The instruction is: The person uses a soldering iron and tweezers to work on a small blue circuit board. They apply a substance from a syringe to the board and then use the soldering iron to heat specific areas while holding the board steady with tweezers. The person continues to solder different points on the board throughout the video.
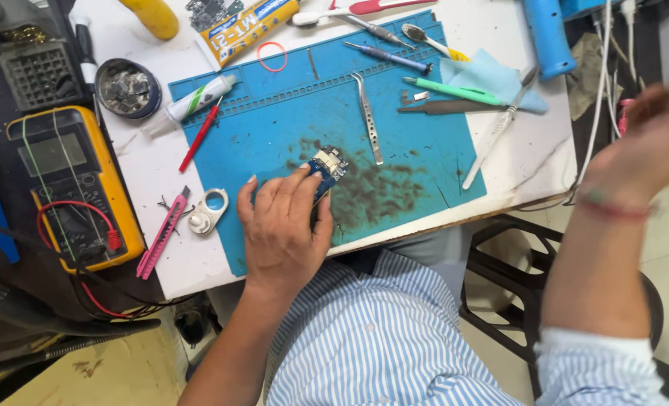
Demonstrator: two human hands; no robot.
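Your left hand [283,225] lies flat on the blue mat [274,128], fingers spread, thumb and forefinger pinning a small blue circuit board [327,167] against it. The board sits near the mat's middle, at the edge of a patch of dark smudges [379,188].

Your right hand [646,150] is raised off the tabletop [154,173] at the far right, blurred; you can't tell from here whether it is closed or holds anything.

Holding well, by my read: keep the pressure on the board's near end only, flat and steady, so the far end with the metal parts stays bare for work. Don't let fingertips ride over the components.

Board's long axis runs diagonally, near-left to far-right; the exposed metal end points away from you, toward the tweezers [367,116], which lie just beyond, apart from the board.

Also near: red pen [201,134] and white tube [192,101] on the mat's left edge, yellow meter [75,184] further left.
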